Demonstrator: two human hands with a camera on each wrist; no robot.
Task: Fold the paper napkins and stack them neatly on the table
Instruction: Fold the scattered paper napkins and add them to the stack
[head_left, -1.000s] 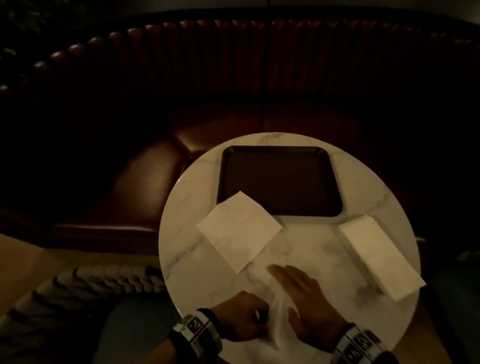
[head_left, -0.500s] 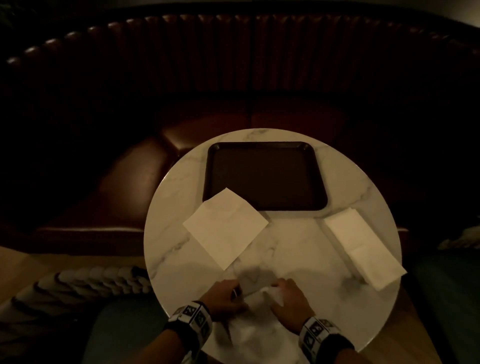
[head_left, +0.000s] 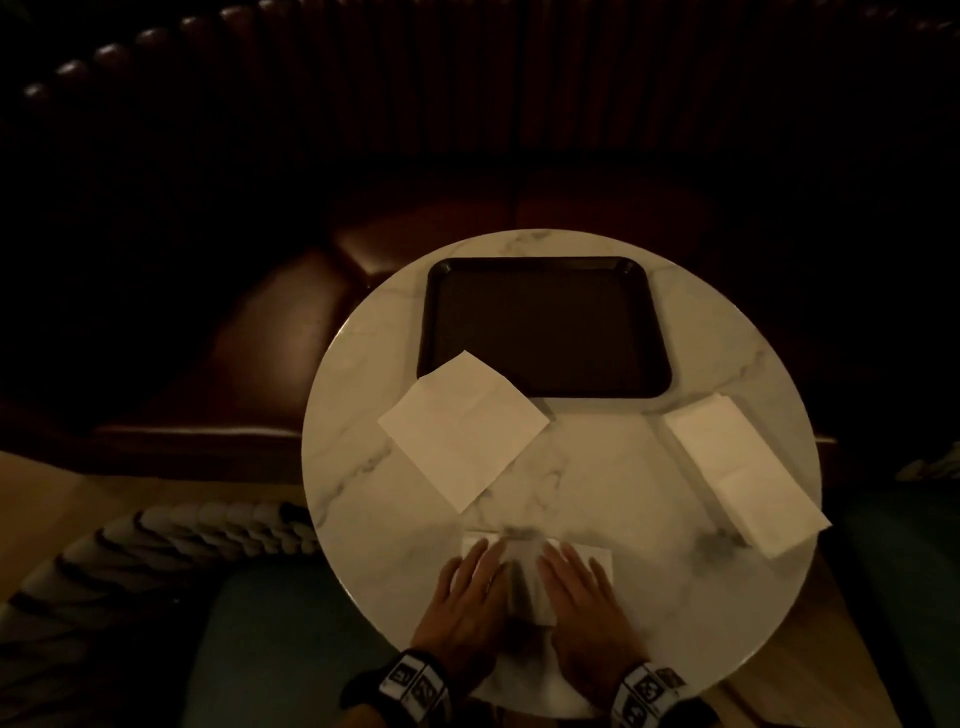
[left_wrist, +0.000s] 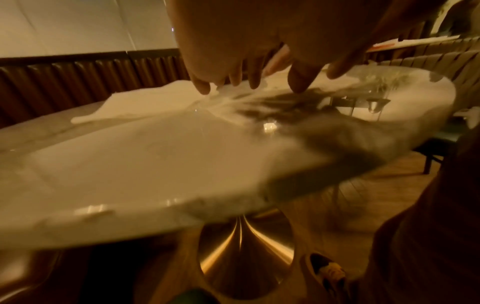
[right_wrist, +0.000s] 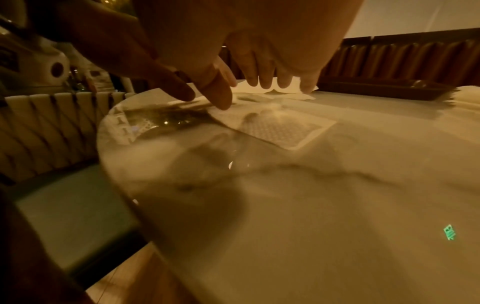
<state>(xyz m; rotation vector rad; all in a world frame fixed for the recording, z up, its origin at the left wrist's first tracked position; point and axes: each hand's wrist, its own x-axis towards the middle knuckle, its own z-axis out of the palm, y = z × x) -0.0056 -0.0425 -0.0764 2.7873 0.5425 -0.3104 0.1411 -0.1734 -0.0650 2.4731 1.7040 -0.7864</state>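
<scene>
A white paper napkin (head_left: 524, 577) lies at the near edge of the round marble table (head_left: 623, 499), partly hanging over the edge. My left hand (head_left: 470, 592) and right hand (head_left: 582, 597) both lie flat on it with straight fingers, side by side. In the left wrist view my left fingertips (left_wrist: 202, 88) press the napkin (left_wrist: 145, 102); in the right wrist view my right fingertips (right_wrist: 265, 83) press its far edge. An unfolded square napkin (head_left: 462, 428) lies left of centre. A folded stack of napkins (head_left: 743, 470) sits at the table's right edge.
A dark rectangular tray (head_left: 543, 327) sits at the far side of the table; the square napkin's corner overlaps it. A dark leather bench (head_left: 291, 322) curves behind. A striped chair back (head_left: 156, 540) is at the left. The table stands on a brass pedestal (left_wrist: 241, 253).
Both hands went from gripping and gathering the raised napkin to lying flat on it with fingers spread. The napkin now lies flattened on the table.
</scene>
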